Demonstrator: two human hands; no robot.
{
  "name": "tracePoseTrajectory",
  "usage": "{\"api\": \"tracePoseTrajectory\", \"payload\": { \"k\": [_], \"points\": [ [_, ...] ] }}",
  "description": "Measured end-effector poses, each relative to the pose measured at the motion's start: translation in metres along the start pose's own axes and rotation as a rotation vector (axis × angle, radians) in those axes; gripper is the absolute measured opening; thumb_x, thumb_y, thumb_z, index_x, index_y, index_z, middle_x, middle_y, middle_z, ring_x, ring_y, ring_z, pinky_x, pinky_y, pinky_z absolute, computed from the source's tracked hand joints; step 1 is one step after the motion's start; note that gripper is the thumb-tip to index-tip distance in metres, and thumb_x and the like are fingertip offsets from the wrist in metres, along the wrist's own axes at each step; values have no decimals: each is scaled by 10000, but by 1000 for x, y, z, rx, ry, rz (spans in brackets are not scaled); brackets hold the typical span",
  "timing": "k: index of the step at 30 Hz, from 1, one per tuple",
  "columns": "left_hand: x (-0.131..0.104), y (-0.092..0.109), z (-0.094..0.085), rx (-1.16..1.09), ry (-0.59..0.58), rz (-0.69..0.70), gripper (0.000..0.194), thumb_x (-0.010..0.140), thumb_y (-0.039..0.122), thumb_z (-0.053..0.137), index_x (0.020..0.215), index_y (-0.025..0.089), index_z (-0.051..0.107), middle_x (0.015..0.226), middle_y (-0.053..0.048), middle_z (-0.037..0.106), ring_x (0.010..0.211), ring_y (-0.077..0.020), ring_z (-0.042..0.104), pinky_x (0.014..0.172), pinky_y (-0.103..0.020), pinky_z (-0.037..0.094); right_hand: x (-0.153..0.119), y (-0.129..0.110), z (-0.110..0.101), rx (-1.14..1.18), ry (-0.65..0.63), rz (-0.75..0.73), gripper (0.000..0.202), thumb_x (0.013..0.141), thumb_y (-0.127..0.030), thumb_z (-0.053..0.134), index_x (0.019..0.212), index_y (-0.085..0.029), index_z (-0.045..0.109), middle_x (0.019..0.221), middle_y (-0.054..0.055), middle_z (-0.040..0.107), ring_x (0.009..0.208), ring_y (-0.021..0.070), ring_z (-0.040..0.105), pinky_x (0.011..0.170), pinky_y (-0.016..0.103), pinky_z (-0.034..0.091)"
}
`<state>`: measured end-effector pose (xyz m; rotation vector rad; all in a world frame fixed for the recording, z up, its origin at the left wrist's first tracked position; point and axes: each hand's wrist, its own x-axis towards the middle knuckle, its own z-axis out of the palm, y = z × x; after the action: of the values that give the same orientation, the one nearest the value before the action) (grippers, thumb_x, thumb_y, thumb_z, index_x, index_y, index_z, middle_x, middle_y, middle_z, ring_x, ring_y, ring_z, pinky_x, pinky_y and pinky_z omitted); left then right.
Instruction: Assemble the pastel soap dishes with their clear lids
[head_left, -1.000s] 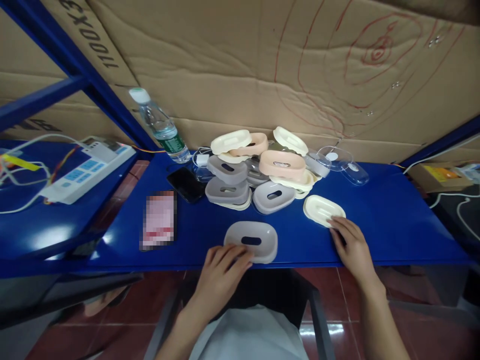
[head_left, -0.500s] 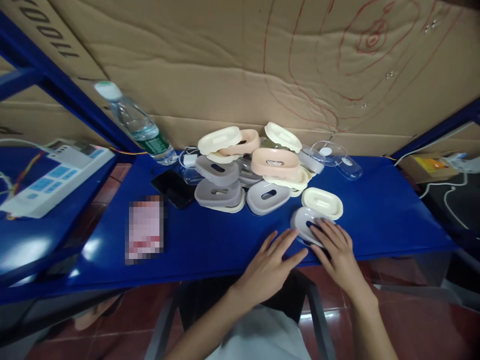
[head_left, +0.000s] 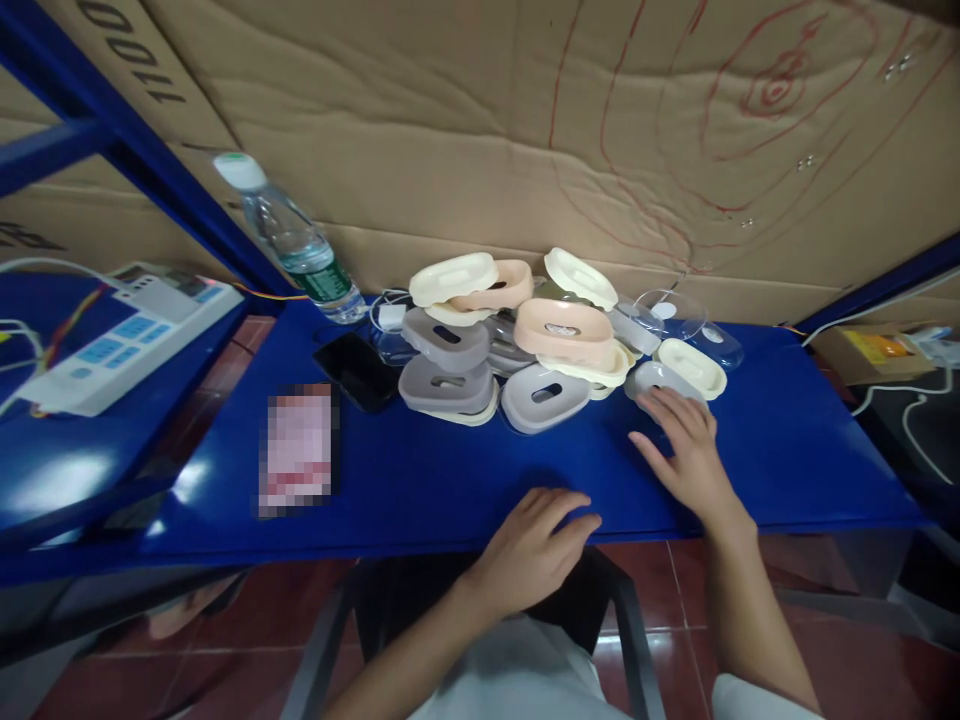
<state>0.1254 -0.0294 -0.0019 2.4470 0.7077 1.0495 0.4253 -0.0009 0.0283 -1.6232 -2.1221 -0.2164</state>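
My right hand (head_left: 686,450) rests its fingertips on the near rim of a grey oval soap dish (head_left: 660,380), thumb spread away over the table. That dish touches or slightly overlaps a cream oval tray (head_left: 694,368) behind it. My left hand (head_left: 536,545) hovers low at the table's front edge, fingers loosely curved and apart, with nothing in it. Left of the grey dish lies a heap of similar parts: a peach soap dish (head_left: 562,330) on top, another grey dish (head_left: 546,397) in front, and cream trays (head_left: 454,278) at the back.
Clear plastic covers (head_left: 716,345) lie behind at the right. To the left are a black phone (head_left: 358,372), a blurred-out pink packet (head_left: 298,450) and a water bottle (head_left: 311,262). A power strip (head_left: 124,350) sits farther left. Cardboard (head_left: 420,130) walls the back of the blue table (head_left: 450,490).
My right hand has slid the grey dish and cream tray back and right, toward the clear covers. My left hand has drawn back from the dish. The view has shifted slightly.
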Motion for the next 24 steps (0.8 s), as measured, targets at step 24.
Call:
{"api": "tracePoseTrajectory", "payload": {
  "k": [24],
  "points": [
    [-24,-31,-61,279,36,-337,380,1106,263,565,1486,250,570,1355,-116,718,1209,-251,720,998,-407,584,79,-78,40,354,-13,-485,245,1080,-257,648,1311,-217,715,1203,88,796,1126,223,738,1030,415,490]
  ]
}}
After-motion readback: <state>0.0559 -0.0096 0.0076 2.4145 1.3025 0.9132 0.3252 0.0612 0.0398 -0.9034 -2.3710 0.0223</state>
